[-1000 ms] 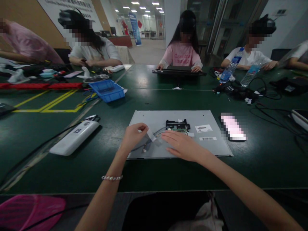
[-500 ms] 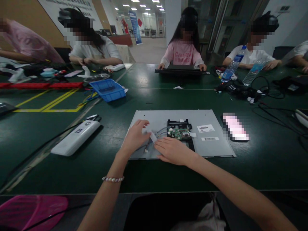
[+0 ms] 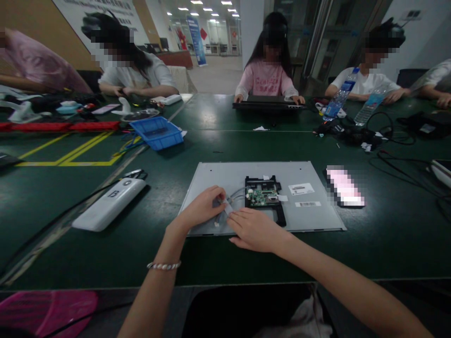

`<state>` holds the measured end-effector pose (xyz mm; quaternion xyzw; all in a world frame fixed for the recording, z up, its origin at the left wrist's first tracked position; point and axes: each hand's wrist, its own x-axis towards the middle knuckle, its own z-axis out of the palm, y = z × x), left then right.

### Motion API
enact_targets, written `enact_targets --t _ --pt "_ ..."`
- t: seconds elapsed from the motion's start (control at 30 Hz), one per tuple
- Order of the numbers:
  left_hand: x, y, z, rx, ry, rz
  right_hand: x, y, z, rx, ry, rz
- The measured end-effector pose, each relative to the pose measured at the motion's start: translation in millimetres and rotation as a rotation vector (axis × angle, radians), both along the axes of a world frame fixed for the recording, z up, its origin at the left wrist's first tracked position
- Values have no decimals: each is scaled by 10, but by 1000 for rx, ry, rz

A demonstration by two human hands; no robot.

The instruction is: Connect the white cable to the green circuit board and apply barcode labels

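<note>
A flat grey panel, like the back of a screen, lies on the table before me. On its middle sits a black plastic frame carrying a green circuit board. Thin grey cables run left from the board. Across them lies a strip of white tape. My left hand pinches the tape's upper end between thumb and fingers. Stretched out over the panel, my right hand rests its fingertips at the tape's lower end. A small white connector shows below my left hand.
A white power bank with a black cable lies to the left, a phone to the right. Farther back stand a blue bin and two bottles. Opposite, a person holds a dark panel; other people sit alongside.
My left hand has come down and right, closer to my right hand, its fingers now closed at the tape. The right hand has shifted slightly down, uncovering more of the black frame.
</note>
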<state>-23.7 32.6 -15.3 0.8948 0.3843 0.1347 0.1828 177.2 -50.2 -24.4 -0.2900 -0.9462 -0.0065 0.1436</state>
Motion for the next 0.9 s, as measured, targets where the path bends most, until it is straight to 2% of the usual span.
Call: enact_targets --t 0.17,0.3,0.4,0.5,0.6,0.7,0.8,0.9 --pt "-39 31 -44 10 25 -4 -20 -44 -10 20 -32 -12" --pt "-45 32 -58 21 65 -10 19 -63 111 -20 -43 -1" --pt "-37 14 -33 3 72 10 233 -50 258 -65 -13 -23" --pt "-27 -16 23 -37 79 19 636 22 309 -79 76 -204" --pt "-11 -58 103 -52 97 28 1080 118 218 -110 106 -359" --pt "25 -140 204 6 122 82 1379 168 90 -152 115 -432" --pt "84 -292 304 101 130 118 1480 172 12 -200 135 -424" --pt "163 -476 352 170 177 97 1471 178 -41 -194 162 -414"
